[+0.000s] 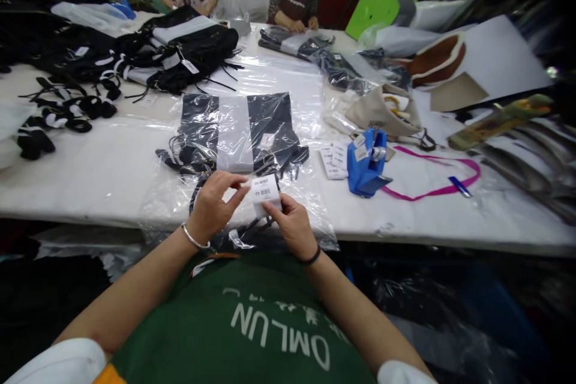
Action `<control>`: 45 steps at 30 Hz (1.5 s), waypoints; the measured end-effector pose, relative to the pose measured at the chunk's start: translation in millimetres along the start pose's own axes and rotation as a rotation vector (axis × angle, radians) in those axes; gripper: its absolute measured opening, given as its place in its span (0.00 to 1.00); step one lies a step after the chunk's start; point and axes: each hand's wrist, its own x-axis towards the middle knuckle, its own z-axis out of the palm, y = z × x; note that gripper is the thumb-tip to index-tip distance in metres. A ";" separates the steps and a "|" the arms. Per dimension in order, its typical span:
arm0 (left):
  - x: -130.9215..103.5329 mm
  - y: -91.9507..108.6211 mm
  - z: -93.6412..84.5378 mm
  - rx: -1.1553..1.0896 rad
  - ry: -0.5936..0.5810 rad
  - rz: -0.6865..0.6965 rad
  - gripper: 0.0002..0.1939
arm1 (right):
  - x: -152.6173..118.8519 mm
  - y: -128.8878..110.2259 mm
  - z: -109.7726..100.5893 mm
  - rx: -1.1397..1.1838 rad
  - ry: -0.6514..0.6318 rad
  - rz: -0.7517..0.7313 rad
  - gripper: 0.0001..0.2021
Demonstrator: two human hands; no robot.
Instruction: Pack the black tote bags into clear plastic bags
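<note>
My right hand [292,225] grips a small white sheet of barcode labels [266,189], thumb on its face. Just left of the sheet, my left hand [219,203] is closed with thumb and forefinger tips close together; whatever lies between them is too small to make out. Under and beyond both hands lies a black bag [270,117] in a clear plastic bag [310,204], with a pale band [234,132] across its middle. A white tag [267,141] shows on the black bag's right part.
A blue tape dispenser [366,162] stands right, beside more label sheets [333,161] and a pink strap [432,159]. Black bags [193,42] pile up at the left, with bundled black straps [67,108]. Two people sit across the table [112,162], one with hands [301,25] at another wrapped bag.
</note>
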 end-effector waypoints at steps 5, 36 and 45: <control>-7.8 9.0 9.1 0.050 -0.141 0.278 0.10 | -2.3 -4.0 3.3 -0.168 0.012 -0.166 0.09; 13.5 -6.8 29.5 -1.116 -0.188 -0.886 0.17 | 88.7 16.3 -175.7 -0.548 0.518 -0.061 0.33; 14.0 28.2 31.5 -1.432 -0.552 -0.846 0.22 | 34.8 -29.6 -53.6 -0.221 -0.098 -0.366 0.15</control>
